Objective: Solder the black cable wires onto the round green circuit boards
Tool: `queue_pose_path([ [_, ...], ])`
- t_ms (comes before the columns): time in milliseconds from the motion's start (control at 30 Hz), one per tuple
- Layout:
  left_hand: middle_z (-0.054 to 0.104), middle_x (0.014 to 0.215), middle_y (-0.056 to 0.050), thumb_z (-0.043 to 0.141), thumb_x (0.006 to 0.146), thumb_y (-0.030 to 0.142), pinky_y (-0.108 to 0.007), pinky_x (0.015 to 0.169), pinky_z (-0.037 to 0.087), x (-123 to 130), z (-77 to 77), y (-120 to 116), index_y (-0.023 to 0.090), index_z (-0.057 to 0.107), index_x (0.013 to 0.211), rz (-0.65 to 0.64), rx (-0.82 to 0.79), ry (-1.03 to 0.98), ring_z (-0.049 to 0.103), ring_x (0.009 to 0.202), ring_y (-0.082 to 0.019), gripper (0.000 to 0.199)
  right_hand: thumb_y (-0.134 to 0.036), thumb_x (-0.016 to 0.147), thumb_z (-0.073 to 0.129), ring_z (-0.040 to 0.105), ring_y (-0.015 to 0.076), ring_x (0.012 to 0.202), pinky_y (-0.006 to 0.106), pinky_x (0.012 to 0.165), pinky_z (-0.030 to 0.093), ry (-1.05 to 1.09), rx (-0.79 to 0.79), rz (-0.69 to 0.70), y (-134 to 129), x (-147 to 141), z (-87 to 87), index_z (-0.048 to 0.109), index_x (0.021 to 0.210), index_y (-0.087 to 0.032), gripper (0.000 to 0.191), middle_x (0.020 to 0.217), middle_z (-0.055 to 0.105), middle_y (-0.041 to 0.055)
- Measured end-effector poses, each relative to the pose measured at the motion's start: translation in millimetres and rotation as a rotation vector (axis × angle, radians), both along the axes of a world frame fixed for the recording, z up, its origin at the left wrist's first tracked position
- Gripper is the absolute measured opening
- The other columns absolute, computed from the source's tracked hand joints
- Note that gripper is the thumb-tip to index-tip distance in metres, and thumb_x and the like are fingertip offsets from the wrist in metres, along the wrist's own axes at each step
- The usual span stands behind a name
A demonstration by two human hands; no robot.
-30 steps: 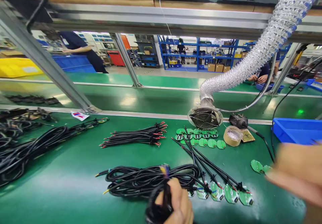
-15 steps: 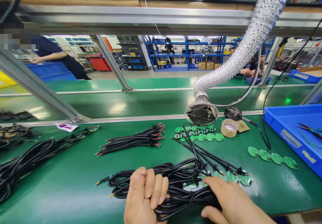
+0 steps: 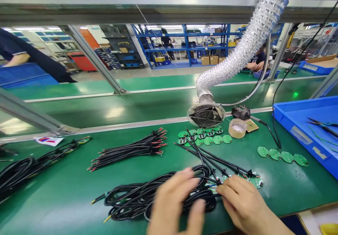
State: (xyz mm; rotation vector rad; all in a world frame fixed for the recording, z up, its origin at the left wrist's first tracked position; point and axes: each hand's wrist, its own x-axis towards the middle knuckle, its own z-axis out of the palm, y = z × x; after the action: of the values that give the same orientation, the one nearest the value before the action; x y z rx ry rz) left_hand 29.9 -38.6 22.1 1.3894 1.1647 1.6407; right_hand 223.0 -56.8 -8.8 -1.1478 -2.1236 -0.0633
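Black cables (image 3: 132,196) lie coiled in a bundle at the front of the bench, with yellow wire tips at their left end. Over the bundle hovers my left hand (image 3: 171,203), blurred, its fingers apart and nothing held. Closed at the bundle's right end, my right hand (image 3: 241,201) pinches a black cable (image 3: 214,195) beside the near row of green circuit boards (image 3: 257,181). That row is partly hidden by the hand. Several short black cables (image 3: 211,157) with stripped red ends lie across these boards.
Short cut cables (image 3: 129,148) are piled at mid-bench, and more long cables (image 3: 23,168) at left. Behind stand a fume extractor fan (image 3: 206,116), green boards (image 3: 208,140), and a tape roll (image 3: 237,128). Four-sided blue tray (image 3: 295,136) holds pliers (image 3: 323,124) at right.
My left hand has let go of the cable bundle and spread its fingers. My right hand has drawn its fingers together at the cable end by the boards. The view has shifted.
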Motion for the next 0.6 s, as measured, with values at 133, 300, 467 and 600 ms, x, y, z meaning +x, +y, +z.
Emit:
queue_pose_path([
  [133, 0.064, 0.130, -0.012, 0.058, 0.088, 0.020, -0.054, 0.119, 0.026, 30.9, -4.3, -10.1, 0.019, 0.061, 0.126, -0.209, 0.469, 0.926, 0.050, 0.134, -0.032, 0.038, -0.011, 0.096, 0.033, 0.049, 0.0149, 0.062, 0.028, 0.055, 0.039, 0.057, 0.161, -0.010, 4.4, -0.7, 11.7, 0.056, 0.084, -0.017, 0.027, 0.070, 0.057, 0.0034],
  [300, 0.053, 0.142, -0.023, 0.050, 0.097, 0.046, -0.043, 0.110, 0.044, 33.5, -28.5, -10.1, 0.011, 0.031, 0.151, -0.283, 0.556, 1.011, 0.049, 0.136, -0.031, 0.067, -0.013, 0.095, 0.043, 0.053, 0.0126, 0.058, 0.026, 0.052, 0.041, 0.142, 0.170, -0.030, 7.2, -1.0, 11.7, 0.054, 0.082, -0.018, 0.018, 0.067, 0.057, 0.0011],
  [467, 0.069, 0.121, -0.018, 0.045, 0.100, 0.041, -0.026, 0.080, 0.060, 22.6, -30.2, 11.1, 0.012, 0.026, 0.152, -0.519, 0.312, 0.923, 0.072, 0.100, -0.022, 0.062, -0.029, 0.090, 0.060, 0.061, 0.0123, 0.064, 0.024, 0.055, 0.051, 0.257, -0.076, -0.072, 9.6, 18.0, 1.1, 0.059, 0.121, -0.020, 0.032, 0.092, 0.068, 0.0039],
  [600, 0.074, 0.075, 0.001, 0.040, 0.101, 0.031, -0.017, 0.054, 0.053, -17.0, 16.9, 17.4, 0.025, 0.058, 0.124, -0.440, 0.102, 0.899, 0.066, 0.055, -0.012, 0.030, -0.048, 0.091, 0.059, 0.059, 0.0117, 0.057, 0.024, 0.051, 0.052, 0.368, -0.321, -0.253, 19.4, 63.7, -15.4, 0.067, 0.108, -0.024, 0.030, 0.085, 0.067, 0.0024],
])
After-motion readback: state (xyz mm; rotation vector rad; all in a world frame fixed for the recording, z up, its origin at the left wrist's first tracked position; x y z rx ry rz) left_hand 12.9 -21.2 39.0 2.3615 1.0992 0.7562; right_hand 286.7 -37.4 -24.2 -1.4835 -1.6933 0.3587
